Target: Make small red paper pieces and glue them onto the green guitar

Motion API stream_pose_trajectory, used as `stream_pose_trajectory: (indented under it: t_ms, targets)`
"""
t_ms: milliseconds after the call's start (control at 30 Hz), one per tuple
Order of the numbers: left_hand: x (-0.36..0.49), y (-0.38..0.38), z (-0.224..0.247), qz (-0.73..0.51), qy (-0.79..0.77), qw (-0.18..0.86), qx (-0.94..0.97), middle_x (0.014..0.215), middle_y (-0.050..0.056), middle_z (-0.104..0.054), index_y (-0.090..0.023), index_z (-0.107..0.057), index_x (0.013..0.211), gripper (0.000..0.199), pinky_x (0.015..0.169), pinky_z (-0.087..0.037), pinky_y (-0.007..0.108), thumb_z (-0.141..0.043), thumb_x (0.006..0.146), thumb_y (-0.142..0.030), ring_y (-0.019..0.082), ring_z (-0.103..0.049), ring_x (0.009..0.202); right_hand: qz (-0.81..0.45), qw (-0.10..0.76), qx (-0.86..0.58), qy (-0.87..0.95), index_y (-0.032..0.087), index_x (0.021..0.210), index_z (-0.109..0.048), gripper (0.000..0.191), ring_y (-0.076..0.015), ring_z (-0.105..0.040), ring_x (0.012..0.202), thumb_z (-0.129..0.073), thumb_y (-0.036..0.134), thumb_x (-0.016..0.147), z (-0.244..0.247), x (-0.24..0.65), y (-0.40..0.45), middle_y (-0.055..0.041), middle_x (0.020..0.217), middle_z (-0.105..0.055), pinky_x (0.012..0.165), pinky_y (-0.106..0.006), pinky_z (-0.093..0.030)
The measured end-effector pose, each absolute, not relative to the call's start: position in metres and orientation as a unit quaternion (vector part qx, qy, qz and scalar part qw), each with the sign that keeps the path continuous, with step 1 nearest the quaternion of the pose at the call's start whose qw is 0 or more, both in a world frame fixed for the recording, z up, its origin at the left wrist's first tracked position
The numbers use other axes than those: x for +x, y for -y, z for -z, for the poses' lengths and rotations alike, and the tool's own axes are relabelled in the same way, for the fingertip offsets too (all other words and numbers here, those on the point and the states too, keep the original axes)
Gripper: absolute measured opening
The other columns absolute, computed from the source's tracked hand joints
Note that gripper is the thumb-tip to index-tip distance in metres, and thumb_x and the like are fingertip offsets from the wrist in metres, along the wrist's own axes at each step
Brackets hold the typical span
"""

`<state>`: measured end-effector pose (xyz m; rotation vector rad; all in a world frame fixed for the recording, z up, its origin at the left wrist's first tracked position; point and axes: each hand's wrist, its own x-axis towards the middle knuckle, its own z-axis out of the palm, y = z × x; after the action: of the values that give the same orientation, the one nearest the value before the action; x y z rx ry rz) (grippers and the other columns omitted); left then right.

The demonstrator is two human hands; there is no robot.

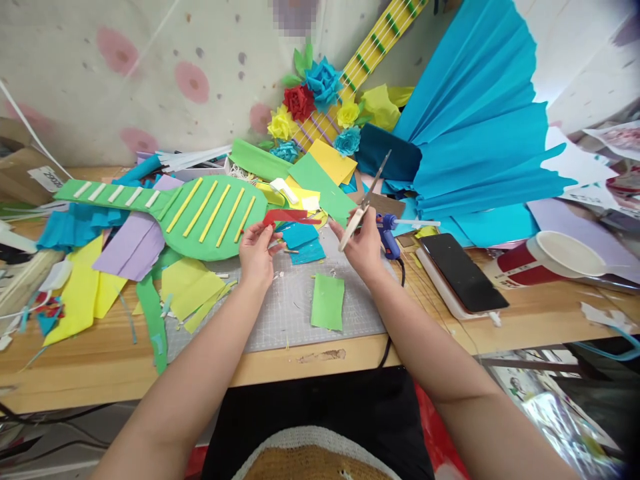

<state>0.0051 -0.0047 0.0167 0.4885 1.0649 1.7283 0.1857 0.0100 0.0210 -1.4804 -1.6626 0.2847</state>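
Note:
My left hand (257,252) pinches one end of a narrow red paper strip (290,217), which stretches out to the right above the cutting mat. In my right hand (363,243) is a pair of scissors (369,193), its handles around my fingers and its blades pointing up and away. The blades are apart from the strip. Below, between my forearms, a light green paper rectangle (328,302) lies on the grey cutting mat (280,320). Blue paper pieces (303,243) rest between my hands. Left of my left hand is a green paper guitar shape (215,220) with yellow and white strips.
A blue glue gun (387,237) lies right of my right hand, its cord running off the table edge. Farther right are a phone (463,270) and a paper cup (550,257). Behind stand a flower-decorated yellow paper guitar (320,127) and a pleated blue paper fan (480,120).

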Motion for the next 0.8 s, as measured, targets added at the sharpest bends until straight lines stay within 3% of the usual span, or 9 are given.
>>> stream_pose_trajectory:
  t_ms: [100,167,267,567,800]
  targets:
    - [0.005,0.005,-0.018,-0.734,-0.431,0.471,0.233,0.08,-0.005,-0.065,-0.021,-0.055,0.081,0.02,0.051,-0.049,0.017,-0.068,0.066,-0.022,0.005,-0.06,0.056,-0.142,0.296,-0.571,0.752,0.02,0.096,-0.049,0.042,-0.0211,-0.057,0.073,-0.046,0.059,0.079,-0.024,0.179,-0.003,-0.0065,0.083,-0.061,0.06,-0.029,-0.037]
    - [0.005,0.005,-0.017,-0.728,-0.43,0.499,0.191,0.075,-0.005,-0.065,-0.019,-0.055,0.079,0.016,0.051,-0.048,0.015,-0.066,0.068,-0.02,0.004,-0.06,0.057,-0.139,0.202,-0.553,0.797,0.02,0.092,-0.053,0.044,-0.0221,-0.058,0.073,-0.045,0.061,0.078,-0.025,0.172,0.002,-0.0075,0.083,-0.063,0.058,-0.028,-0.034]
    - [0.004,0.004,-0.015,-0.704,-0.425,0.555,0.123,0.067,-0.004,-0.063,-0.017,-0.056,0.077,0.007,0.052,-0.048,0.011,-0.061,0.073,-0.015,0.003,-0.06,0.057,-0.118,0.127,-0.538,0.825,0.021,0.093,-0.056,0.052,-0.0229,-0.059,0.074,-0.043,0.068,0.075,-0.023,0.165,0.007,-0.0086,0.084,-0.066,0.057,-0.028,-0.032]
    - [0.011,0.007,-0.014,-0.67,-0.414,0.608,0.102,0.06,-0.005,-0.06,-0.015,-0.057,0.078,0.004,0.042,-0.044,0.01,-0.054,0.079,-0.012,0.002,-0.057,0.048,-0.077,0.092,-0.528,0.841,0.022,0.086,-0.059,0.059,-0.0202,-0.06,0.069,-0.035,0.074,0.074,-0.025,0.166,0.01,-0.0066,0.078,-0.068,0.055,-0.027,-0.028]
    - [0.012,0.008,-0.013,-0.674,-0.404,0.611,0.092,0.061,-0.004,-0.06,-0.013,-0.058,0.079,0.008,0.041,-0.044,0.011,-0.052,0.08,-0.009,0.003,-0.057,0.049,-0.072,0.06,-0.54,0.837,0.021,0.094,-0.058,0.066,-0.0207,-0.061,0.078,-0.03,0.077,0.074,-0.027,0.165,0.01,-0.0072,0.086,-0.068,0.06,-0.026,-0.031]
